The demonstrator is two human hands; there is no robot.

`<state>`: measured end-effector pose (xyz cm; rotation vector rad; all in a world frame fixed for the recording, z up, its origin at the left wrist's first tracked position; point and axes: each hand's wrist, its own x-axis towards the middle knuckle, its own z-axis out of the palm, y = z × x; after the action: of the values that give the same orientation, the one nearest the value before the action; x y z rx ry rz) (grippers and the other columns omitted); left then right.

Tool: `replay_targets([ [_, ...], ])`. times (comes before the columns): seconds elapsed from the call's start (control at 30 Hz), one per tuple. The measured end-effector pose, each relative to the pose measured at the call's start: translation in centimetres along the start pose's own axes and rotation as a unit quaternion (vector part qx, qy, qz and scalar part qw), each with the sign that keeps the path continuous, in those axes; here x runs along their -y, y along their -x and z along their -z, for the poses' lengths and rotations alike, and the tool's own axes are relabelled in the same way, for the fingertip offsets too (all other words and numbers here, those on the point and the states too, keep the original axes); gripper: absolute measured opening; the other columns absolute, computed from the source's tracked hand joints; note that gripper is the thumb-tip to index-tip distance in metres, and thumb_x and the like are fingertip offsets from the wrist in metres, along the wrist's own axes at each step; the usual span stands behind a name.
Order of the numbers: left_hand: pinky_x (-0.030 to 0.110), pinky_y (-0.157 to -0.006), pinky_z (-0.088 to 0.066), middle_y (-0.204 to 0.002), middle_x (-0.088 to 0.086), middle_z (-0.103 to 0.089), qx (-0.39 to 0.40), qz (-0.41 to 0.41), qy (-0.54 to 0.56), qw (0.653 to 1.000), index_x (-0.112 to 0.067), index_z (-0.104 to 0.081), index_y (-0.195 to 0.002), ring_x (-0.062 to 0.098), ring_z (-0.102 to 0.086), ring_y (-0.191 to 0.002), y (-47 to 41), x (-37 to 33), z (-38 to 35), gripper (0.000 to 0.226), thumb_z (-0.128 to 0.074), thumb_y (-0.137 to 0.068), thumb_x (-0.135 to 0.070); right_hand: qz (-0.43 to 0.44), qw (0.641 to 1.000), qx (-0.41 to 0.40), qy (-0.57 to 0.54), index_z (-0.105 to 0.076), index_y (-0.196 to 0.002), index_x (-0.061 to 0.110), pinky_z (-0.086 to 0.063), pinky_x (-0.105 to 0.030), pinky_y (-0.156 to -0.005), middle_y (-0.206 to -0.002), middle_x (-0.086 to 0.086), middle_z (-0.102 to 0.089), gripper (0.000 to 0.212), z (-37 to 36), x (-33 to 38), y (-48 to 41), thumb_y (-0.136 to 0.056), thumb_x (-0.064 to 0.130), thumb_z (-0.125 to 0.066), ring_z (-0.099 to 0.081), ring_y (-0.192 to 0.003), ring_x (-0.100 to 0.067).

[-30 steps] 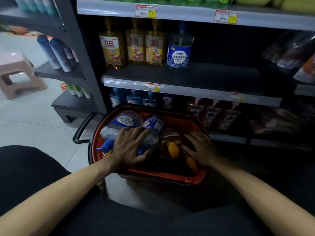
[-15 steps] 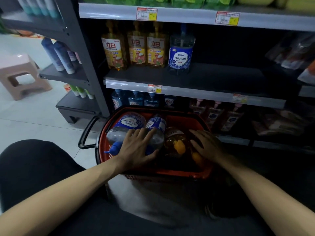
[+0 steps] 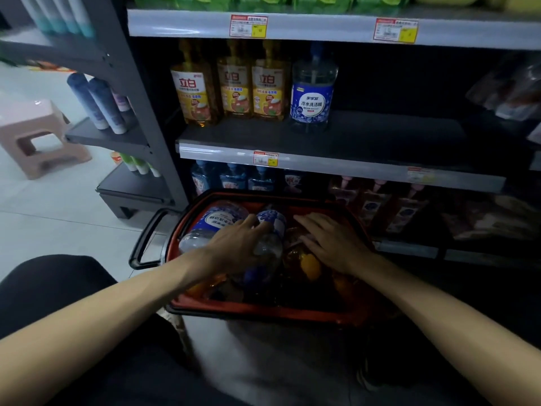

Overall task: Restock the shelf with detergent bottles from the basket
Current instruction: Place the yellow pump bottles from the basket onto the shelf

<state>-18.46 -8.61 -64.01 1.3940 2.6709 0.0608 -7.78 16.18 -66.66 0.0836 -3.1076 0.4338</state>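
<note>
Location of stock: detergent bottles lie on their sides in the red basket (image 3: 263,311), on the floor in front of the shelf (image 3: 395,136).
Left hand (image 3: 237,247): laid over a clear bottle (image 3: 270,230) with a blue label, fingers curved across its body. The thumb is hidden, so I cannot tell whether the grip is closed.
Right hand (image 3: 332,244): flat, fingers spread, resting on an amber bottle (image 3: 303,259); not gripping.
Hands relative: apart, 1 bottle each, both inside the basket.
Neighbour: a second clear bottle (image 3: 218,219) lies touching the first on its left.
Shelf status: 3 amber shelf bottles (image 3: 234,89) and 1 blue-label shelf bottle (image 3: 311,95) stand upright at the left; the board to their right is bare.
Weight, judged: full of liquid, so heavy for 1 hand, and the load will shift when tipped upright.
Surface, judged: smooth rigid plastic, likely slippery on the bare wall; the label gives better friction.
Fragility, judged: the body is tough; the pump top is the weak point.
Recommended hold: wrap the body at mid-height across the label, or take the neck below the pump, never the pump itself.
Risk: lifting 1 bottle may roll its neighbour.
</note>
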Motion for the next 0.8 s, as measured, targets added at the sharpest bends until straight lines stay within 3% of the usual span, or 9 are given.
replay_targets([
  [0.1, 0.039, -0.071, -0.051, -0.131, 0.004, -0.048, 0.016, -0.066, -0.014, 0.998, -0.025, -0.045, -0.146, 0.029, -0.063, -0.102, -1.2, 1.6, 0.8, 0.082, -0.039, -0.085, -0.080, 0.064, 0.994, 0.028, 0.086, -0.022, -0.159, 0.031, -0.036, -0.045, -0.116, -0.162, -0.003, -0.030, 0.058, 2.3, 1.7, -1.5, -0.105, 0.050, -0.032, -0.026, -0.150, -0.021],
  [0.2, 0.045, -0.071, -0.056, -0.128, 0.001, -0.046, 0.029, -0.108, -0.031, 0.993, -0.026, -0.041, -0.148, 0.026, -0.062, -0.095, -1.8, 2.9, 1.1, 0.086, -0.029, -0.082, -0.080, 0.086, 0.986, 0.073, 0.121, -0.023, -0.158, 0.029, -0.033, -0.045, -0.118, -0.163, -0.004, -0.028, 0.060, 4.1, 3.1, -2.4, -0.104, 0.054, -0.030, -0.024, -0.151, -0.023],
  [0.33, 0.044, -0.069, -0.056, -0.128, 0.000, -0.048, 0.011, -0.146, -0.003, 0.989, -0.026, -0.045, -0.143, 0.025, -0.061, -0.094, -2.3, 4.2, 0.6, 0.074, -0.040, -0.087, -0.074, 0.083, 0.984, 0.126, 0.096, -0.021, -0.159, 0.023, -0.031, -0.039, -0.118, -0.163, -0.002, -0.027, 0.070, 4.4, 4.9, -2.4, -0.101, 0.060, -0.037, -0.025, -0.148, -0.018],
  [0.43, 0.038, -0.066, -0.053, -0.127, -0.002, -0.051, -0.012, -0.167, 0.031, 0.985, -0.028, -0.051, -0.138, 0.023, -0.063, -0.093, -2.5, 5.3, 0.1, 0.064, -0.052, -0.089, -0.068, 0.060, 0.990, 0.114, 0.058, -0.024, -0.157, 0.019, -0.033, -0.038, -0.118, -0.160, -0.002, -0.031, 0.081, 3.3, 6.2, -2.2, -0.095, 0.066, -0.047, -0.031, -0.145, -0.019],
  [0.53, 0.038, -0.069, -0.053, -0.129, -0.004, -0.052, -0.005, -0.167, 0.060, 0.984, -0.029, -0.053, -0.136, 0.021, -0.064, -0.091, -2.6, 6.1, 0.0, 0.058, -0.050, -0.092, -0.066, 0.101, 0.993, 0.048, 0.045, -0.044, -0.137, 0.021, -0.051, -0.042, -0.095, -0.133, -0.002, -0.049, 0.061, 1.7, 7.5, -2.2, -0.090, 0.059, -0.055, -0.052, -0.120, -0.022],
  [0.63, 0.043, -0.080, -0.054, -0.135, -0.001, -0.052, 0.031, -0.146, 0.095, 0.984, -0.022, -0.056, -0.134, 0.024, -0.063, -0.104, -2.8, 6.6, 0.0, 0.052, -0.048, -0.092, -0.052, 0.160, 0.984, -0.023, 0.074, -0.056, -0.125, 0.019, -0.051, -0.033, -0.080, -0.121, -0.004, -0.056, 0.055, 0.6, 7.8, -2.2, -0.082, 0.052, -0.067, -0.058, -0.109, -0.022],
  [0.8, 0.042, -0.089, -0.055, -0.136, 0.001, -0.059, -0.007, -0.130, 0.031, 0.991, -0.022, -0.055, -0.141, 0.026, -0.065, -0.111, -2.6, 7.1, -0.9, 0.051, -0.055, -0.092, -0.038, 0.195, 0.975, 0.001, 0.110, -0.040, -0.147, 0.021, -0.048, -0.047, -0.103, -0.146, -0.018, -0.045, 0.084, -1.5, 6.7, -2.1, -0.076, 0.045, -0.078, -0.046, -0.136, -0.037],
])
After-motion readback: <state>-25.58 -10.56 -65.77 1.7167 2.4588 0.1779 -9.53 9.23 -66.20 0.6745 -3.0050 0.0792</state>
